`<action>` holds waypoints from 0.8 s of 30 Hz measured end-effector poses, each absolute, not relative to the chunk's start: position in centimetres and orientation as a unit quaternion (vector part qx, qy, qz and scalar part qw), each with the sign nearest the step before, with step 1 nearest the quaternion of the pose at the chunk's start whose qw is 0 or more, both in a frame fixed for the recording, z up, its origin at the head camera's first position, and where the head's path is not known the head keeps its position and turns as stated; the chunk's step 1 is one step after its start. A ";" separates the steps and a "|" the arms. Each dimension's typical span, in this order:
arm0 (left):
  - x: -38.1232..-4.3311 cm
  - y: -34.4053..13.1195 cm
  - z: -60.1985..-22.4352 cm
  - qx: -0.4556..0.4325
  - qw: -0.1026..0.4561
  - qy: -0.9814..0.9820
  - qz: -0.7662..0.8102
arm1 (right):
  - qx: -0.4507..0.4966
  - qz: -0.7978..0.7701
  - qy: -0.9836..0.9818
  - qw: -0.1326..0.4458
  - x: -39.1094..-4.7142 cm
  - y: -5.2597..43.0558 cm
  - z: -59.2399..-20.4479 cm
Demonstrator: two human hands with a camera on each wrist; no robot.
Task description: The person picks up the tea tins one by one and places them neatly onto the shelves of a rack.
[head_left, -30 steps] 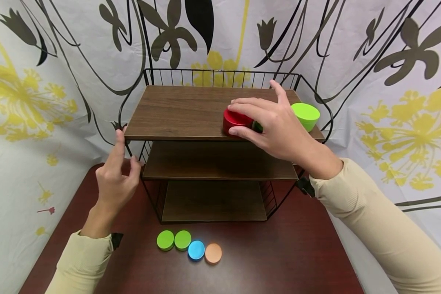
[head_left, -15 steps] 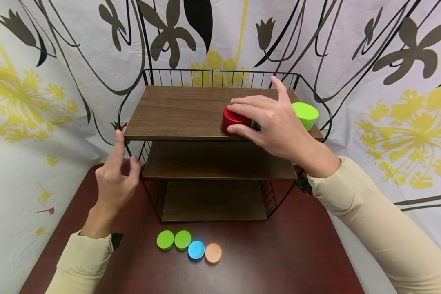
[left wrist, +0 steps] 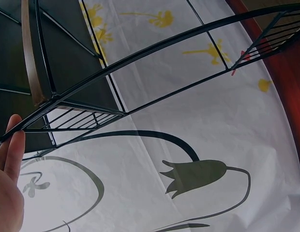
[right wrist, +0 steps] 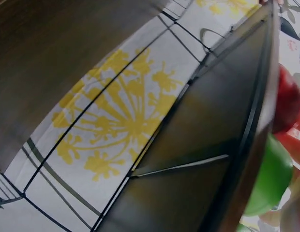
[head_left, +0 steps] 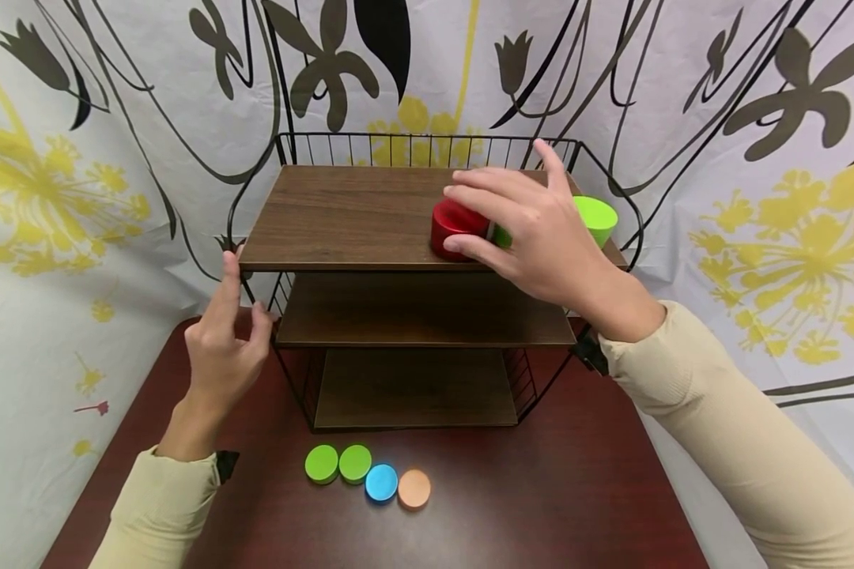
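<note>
My right hand is over the right part of the wooden shelf rack's top board. Its thumb tip overlaps the front of a red round cup, while the fingers arch above the cup's top. A bright green cup stands right of this hand, and another green piece is mostly hidden beneath the palm. In the right wrist view, the red cup and a green cup sit along the board's edge. My left hand touches the rack's left side with straight fingertips on the black wire frame.
On the dark red table before the rack lie two green discs, a blue disc and an orange disc in a row. The middle board and bottom board sit below. Floral cloth hangs behind.
My right hand's fingers have lifted a little off the red cup and shifted right, showing more of the green piece beneath. The red cup stays about where it was. My left hand keeps its place.
</note>
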State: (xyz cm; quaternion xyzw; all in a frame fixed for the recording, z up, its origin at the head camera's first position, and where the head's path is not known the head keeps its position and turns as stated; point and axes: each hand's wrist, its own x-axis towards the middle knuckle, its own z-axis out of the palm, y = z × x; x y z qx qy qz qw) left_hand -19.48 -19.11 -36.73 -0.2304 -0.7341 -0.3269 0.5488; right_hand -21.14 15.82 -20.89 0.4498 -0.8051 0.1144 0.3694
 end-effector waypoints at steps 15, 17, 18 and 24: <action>-19.5 -19.1 -36.8 -0.232 0.545 -0.735 -0.329 | 0.466 0.190 -0.757 0.417 -18.6 16.8 -20.5; -19.5 -19.2 -36.8 -0.229 0.545 -0.737 -0.326 | 0.474 0.196 -0.749 0.419 -18.2 16.7 -20.7; -19.5 -19.2 -36.8 -0.228 0.545 -0.739 -0.325 | 0.477 0.197 -0.747 0.418 -18.0 16.6 -20.8; -19.4 -19.2 -36.8 -0.222 0.544 -0.744 -0.319 | 0.485 0.195 -0.745 0.414 -16.9 16.5 -21.7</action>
